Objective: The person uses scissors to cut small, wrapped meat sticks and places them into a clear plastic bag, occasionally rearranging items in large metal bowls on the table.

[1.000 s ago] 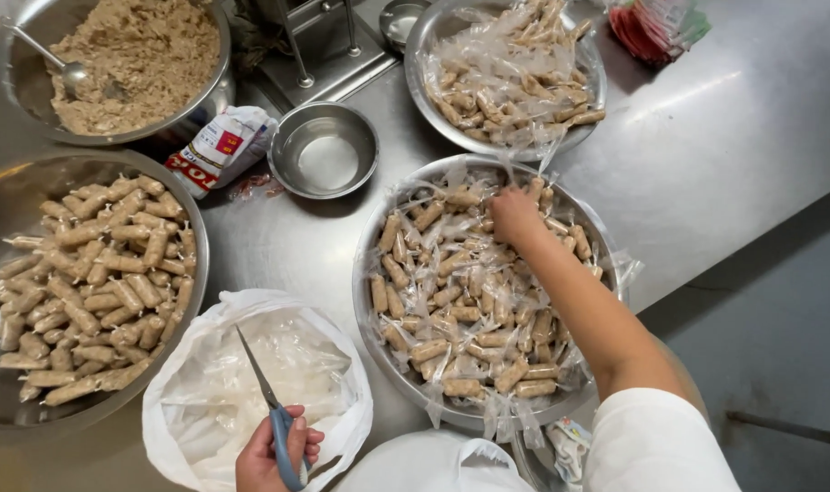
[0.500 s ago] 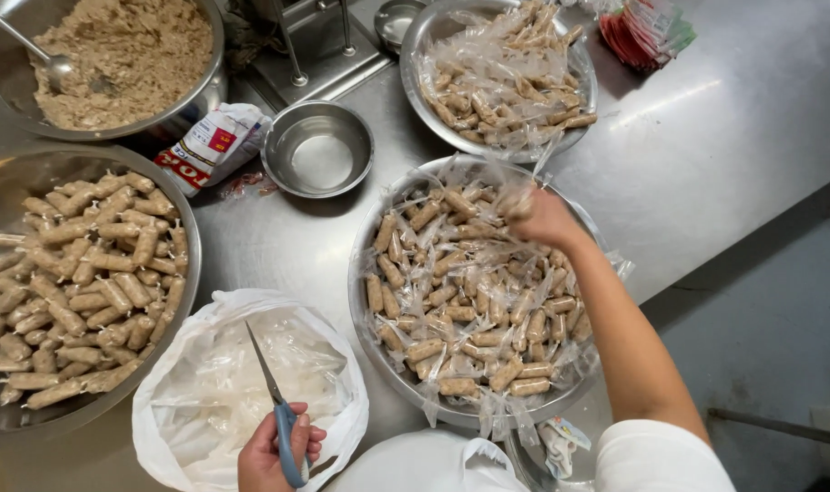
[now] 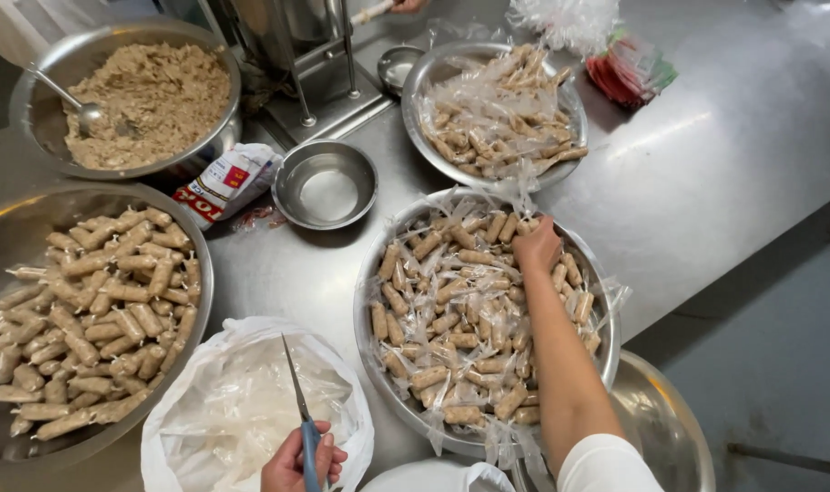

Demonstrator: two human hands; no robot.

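Right hand: I see my right hand at the far rim of the nearest round metal tray, fingers clenched on one wrapped sausage roll from the heap of wrapped rolls.
Left hand: my left hand, at the near edge of the bench, has its fingers closed around the blue handle of a thin knife, blade pointing away from me.
Bag: a white plastic bag of clear wrappers lies open under the knife, just beside the tray.
Left edge: a wide pan of unwrapped rolls.
Far left corner: a bowl of minced filling with a spoon in it.
Middle: a small empty steel bowl, next to a red and white packet.
Far side: a second tray of wrapped rolls.
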